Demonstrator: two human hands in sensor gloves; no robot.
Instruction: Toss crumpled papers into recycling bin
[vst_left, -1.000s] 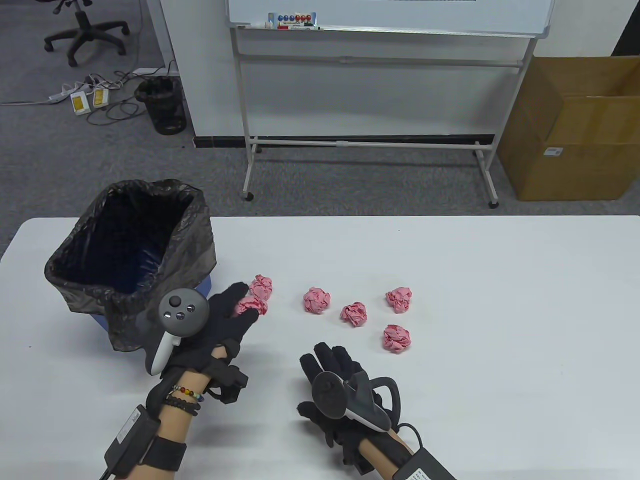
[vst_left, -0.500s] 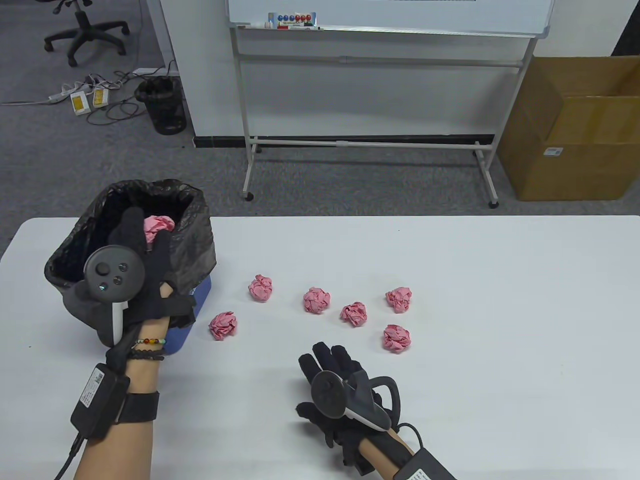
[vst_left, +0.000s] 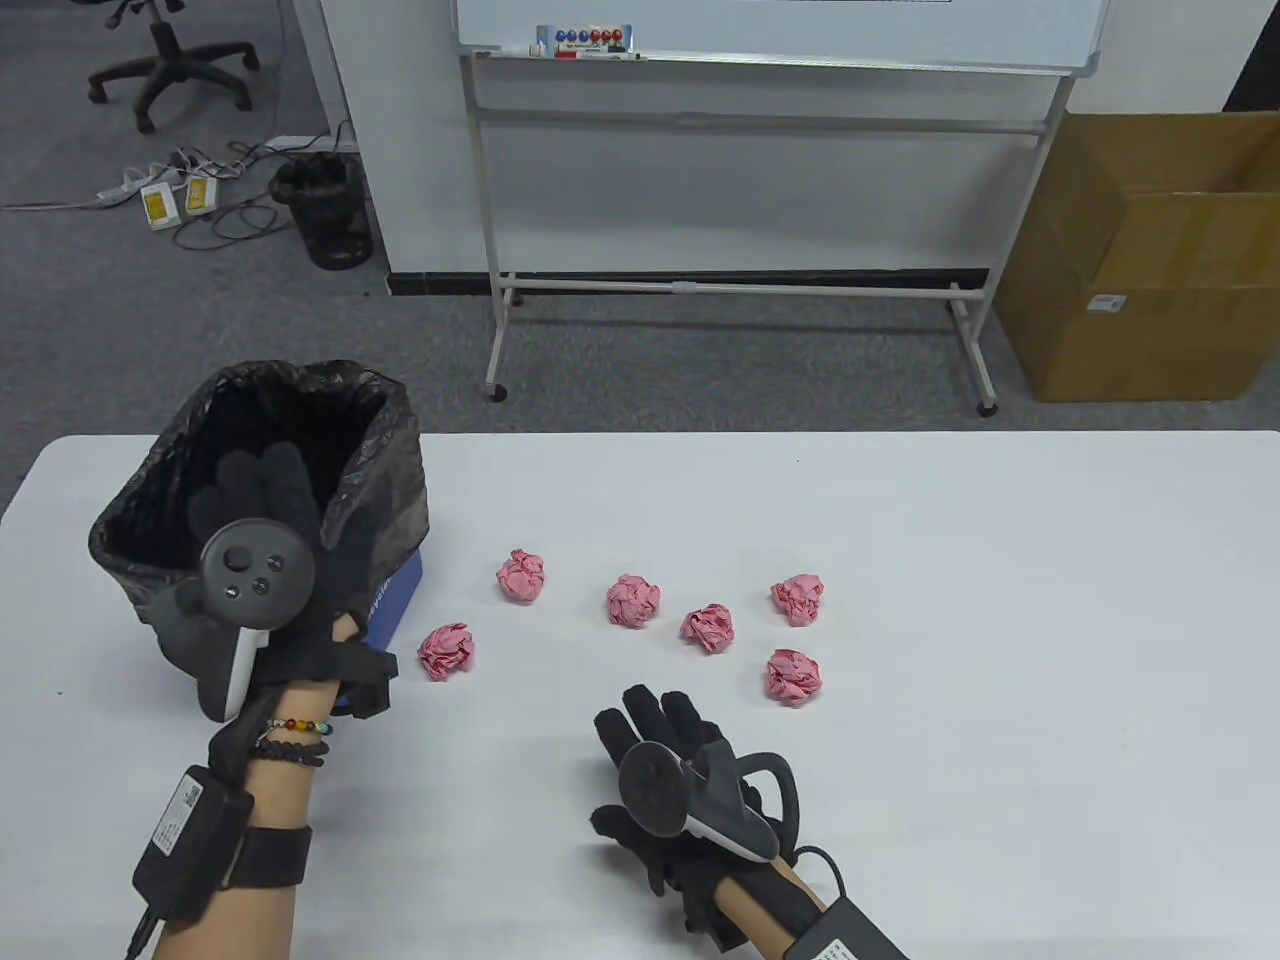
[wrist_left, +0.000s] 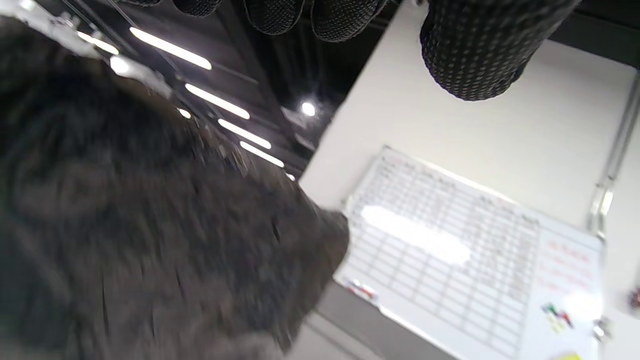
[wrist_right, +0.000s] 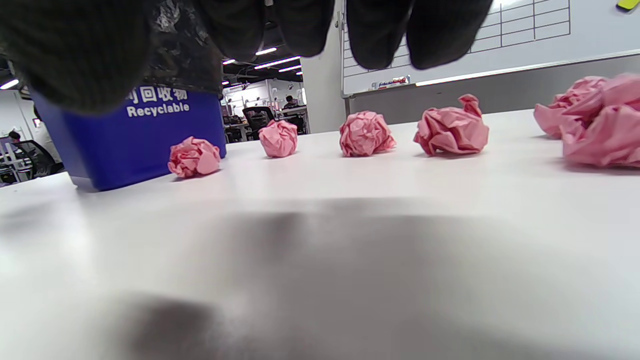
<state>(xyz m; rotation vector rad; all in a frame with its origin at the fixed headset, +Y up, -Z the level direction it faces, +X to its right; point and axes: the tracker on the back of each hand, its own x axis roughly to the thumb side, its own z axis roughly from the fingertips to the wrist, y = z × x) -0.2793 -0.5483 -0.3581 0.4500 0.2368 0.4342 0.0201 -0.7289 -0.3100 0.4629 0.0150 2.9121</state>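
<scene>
The blue recycling bin (vst_left: 398, 590), lined with a black bag (vst_left: 385, 470), stands at the table's left. My left hand (vst_left: 255, 478) is held over the bin's mouth with its fingers spread, holding nothing. Several pink crumpled paper balls lie on the table: one by the bin (vst_left: 447, 651), one behind it (vst_left: 522, 576), others further right (vst_left: 634, 601) (vst_left: 794, 676). My right hand (vst_left: 648, 716) rests on the table in front of them, fingers extended, empty. The right wrist view shows the bin (wrist_right: 135, 135) and the row of balls (wrist_right: 366, 133).
The white table (vst_left: 1000, 560) extends right of the balls. Behind it stand a whiteboard on wheels (vst_left: 740, 290), a cardboard box (vst_left: 1150, 270) and a small black floor bin (vst_left: 322, 210).
My left hand lifted one pink ball from the table, carried it left over the bin and let it go; the ball is no longer in sight. My right hand stayed put.
</scene>
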